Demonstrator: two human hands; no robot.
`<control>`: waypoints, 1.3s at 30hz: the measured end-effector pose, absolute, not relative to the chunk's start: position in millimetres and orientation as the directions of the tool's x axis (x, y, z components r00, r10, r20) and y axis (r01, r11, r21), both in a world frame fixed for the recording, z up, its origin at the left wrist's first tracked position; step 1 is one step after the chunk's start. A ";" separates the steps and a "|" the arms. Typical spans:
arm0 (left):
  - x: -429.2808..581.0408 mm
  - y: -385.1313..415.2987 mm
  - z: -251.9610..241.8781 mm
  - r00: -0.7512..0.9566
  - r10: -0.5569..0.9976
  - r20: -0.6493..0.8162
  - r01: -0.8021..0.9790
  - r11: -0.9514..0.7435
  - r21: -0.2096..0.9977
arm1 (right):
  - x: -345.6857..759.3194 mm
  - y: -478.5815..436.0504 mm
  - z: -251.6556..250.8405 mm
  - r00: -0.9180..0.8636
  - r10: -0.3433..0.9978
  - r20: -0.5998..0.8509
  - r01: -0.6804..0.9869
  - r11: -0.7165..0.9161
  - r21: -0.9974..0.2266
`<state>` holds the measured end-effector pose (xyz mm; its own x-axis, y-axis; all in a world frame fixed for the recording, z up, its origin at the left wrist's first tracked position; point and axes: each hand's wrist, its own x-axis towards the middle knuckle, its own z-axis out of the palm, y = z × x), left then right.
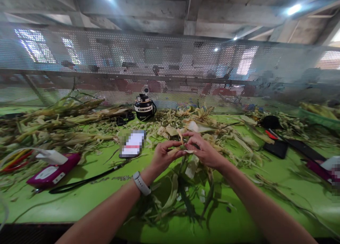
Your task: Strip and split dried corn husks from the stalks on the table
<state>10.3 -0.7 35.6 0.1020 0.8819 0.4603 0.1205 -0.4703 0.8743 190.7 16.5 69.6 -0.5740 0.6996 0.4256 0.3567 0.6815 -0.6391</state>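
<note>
Over the middle of the green table [106, 205], my left hand [165, 154] pinches a pale piece of plant husk [174, 152], its wrist wearing a grey band. Close beside it, almost touching, my right hand [203, 150] has its fingers closed on the same small bundle of husk. An orange-brown dried tip [181, 136] sticks up between the hands. Beneath them lie green and pale leaf strips [187, 198]. Behind the hands is a heap of shredded husks [196, 125].
A phone [132, 143] and a magenta power strip [53, 169] with cables lie left. Behind stand a black bottle [144, 106] and a perforated metal screen [170, 56]. Long husks [66, 118] cover the back left. A black wallet-like item [276, 148] lies right, near a green basket [318, 119].
</note>
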 end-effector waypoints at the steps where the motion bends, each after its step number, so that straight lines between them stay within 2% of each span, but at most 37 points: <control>1: 11.4 -1.5 35.4 0.083 0.883 0.463 0.116 -0.470 0.875 | 191.0 16.6 70.0 -0.579 0.697 0.423 0.345 0.679 -0.648; 8: 20.4 -7.4 37.9 0.065 0.926 0.372 -0.013 -0.372 0.928 | 192.0 21.4 63.7 -0.570 0.690 0.445 0.267 0.669 -0.694; 15: 21.1 -2.7 37.6 -0.003 0.950 0.311 -0.102 -0.310 0.945 | 186.1 23.8 55.8 -0.501 0.780 0.375 0.284 0.557 -0.780; 20: 20.1 -6.6 41.6 0.168 0.972 0.166 -0.210 -0.130 0.969 | 196.4 19.8 73.2 -0.408 0.865 0.292 0.355 0.445 -0.822; 24: 20.8 -12.1 41.7 0.339 0.933 0.120 -0.230 -0.042 0.972 | 197.0 14.3 77.5 -0.555 0.818 0.150 0.307 0.369 -0.877; 27: 20.2 -12.5 40.8 0.401 0.912 0.091 -0.208 -0.006 0.978 | 189.0 10.7 72.5 -0.593 0.781 0.198 0.264 0.421 -0.868; 33: 18.6 -11.0 43.1 0.410 0.910 0.062 -0.217 0.032 0.976 | 178.6 6.2 68.6 -0.484 0.816 0.316 0.187 0.450 -0.874; 37: 16.6 -14.0 46.6 0.510 0.859 0.043 -0.205 0.073 0.976 | 178.3 4.9 66.7 -0.474 0.833 0.285 0.111 0.378 -0.919; 39: 15.5 -15.1 48.1 0.540 0.841 0.044 -0.219 0.090 0.972 | 178.5 6.1 64.8 -0.449 0.838 0.310 0.122 0.401 -0.908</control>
